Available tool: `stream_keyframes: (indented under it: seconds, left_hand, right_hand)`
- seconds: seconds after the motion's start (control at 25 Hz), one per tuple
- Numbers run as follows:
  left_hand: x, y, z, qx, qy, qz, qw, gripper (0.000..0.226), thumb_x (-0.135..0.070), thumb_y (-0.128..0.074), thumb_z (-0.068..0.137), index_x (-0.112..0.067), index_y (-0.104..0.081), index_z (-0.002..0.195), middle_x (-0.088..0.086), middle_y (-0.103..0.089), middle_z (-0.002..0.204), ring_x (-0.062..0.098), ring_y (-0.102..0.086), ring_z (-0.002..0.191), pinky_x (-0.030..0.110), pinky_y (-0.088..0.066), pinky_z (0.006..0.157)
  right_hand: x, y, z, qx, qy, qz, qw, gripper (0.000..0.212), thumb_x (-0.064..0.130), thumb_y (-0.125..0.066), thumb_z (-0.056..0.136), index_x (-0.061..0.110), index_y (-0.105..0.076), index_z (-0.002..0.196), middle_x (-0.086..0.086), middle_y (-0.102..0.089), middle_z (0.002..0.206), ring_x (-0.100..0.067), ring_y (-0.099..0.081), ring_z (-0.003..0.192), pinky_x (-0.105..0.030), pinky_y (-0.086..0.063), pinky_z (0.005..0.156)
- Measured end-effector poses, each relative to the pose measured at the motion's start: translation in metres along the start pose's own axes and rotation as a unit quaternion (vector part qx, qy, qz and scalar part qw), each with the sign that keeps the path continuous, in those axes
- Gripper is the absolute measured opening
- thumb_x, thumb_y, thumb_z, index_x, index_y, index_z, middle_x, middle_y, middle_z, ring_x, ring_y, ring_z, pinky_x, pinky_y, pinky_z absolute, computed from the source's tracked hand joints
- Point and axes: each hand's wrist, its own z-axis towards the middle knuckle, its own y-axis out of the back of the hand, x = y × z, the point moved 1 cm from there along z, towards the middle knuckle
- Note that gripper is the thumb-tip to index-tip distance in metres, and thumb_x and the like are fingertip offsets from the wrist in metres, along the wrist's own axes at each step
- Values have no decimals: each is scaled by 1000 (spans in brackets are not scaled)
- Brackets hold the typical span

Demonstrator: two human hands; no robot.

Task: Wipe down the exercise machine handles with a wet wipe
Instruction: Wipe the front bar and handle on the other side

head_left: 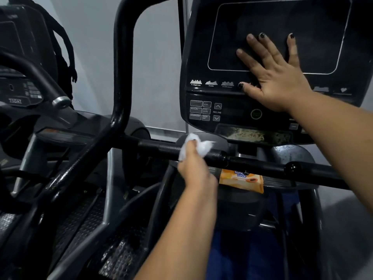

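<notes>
Centre frame, the left hand [193, 168] grips a crumpled white wet wipe [205, 147] against the black handle bar [258, 162]. The bar's long axis runs from centre left to the right edge, dipping slightly rightward. Just below and behind it lies an orange wipes pack [242, 179]. At upper right, the right hand [276, 77] presses flat, fingers spread, on the console [201, 57]. A second machine [20, 87] stands at left.

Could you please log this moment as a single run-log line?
left hand: grips wet wipe against handlebar | right hand: flat on console screen | wipes pack: lies below handlebar | phase: wiping
</notes>
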Motion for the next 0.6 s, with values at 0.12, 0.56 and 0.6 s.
stream_keyframes:
  seconds: [0.12, 0.56, 0.6]
  left_hand:
    - [-43, 14, 39, -50, 12, -38, 998, 28, -28, -70, 79, -9, -65, 99, 4, -69, 62, 24, -67, 61, 39, -59, 64]
    - [7, -1, -7, 195, 164, -181, 950, 33, -17, -52, 77, -8, -59, 108, 10, -67, 78, 19, -66, 64, 33, -45, 69]
    - [11, -4, -15, 195, 171, -176, 950, 31, -18, -54, 78, -9, -60, 107, 11, -67, 79, 19, -67, 64, 33, -45, 68]
  right_hand:
    - [1, 0, 0, 0, -3, -6, 1000, 72, 63, -20, 94, 34, 0, 156, 4, 12, 165, -16, 11, 151, -62, 5, 117]
    - [1, -3, 1, -2, -3, -15, 1000, 71, 61, -25, 96, 34, 0, 156, 3, 11, 165, -17, 10, 151, -63, 4, 117]
    - [1, -3, 0, -2, -3, -16, 1000, 70, 61, -25, 96, 35, 0, 156, 3, 12, 165, -17, 10, 151, -63, 4, 117]
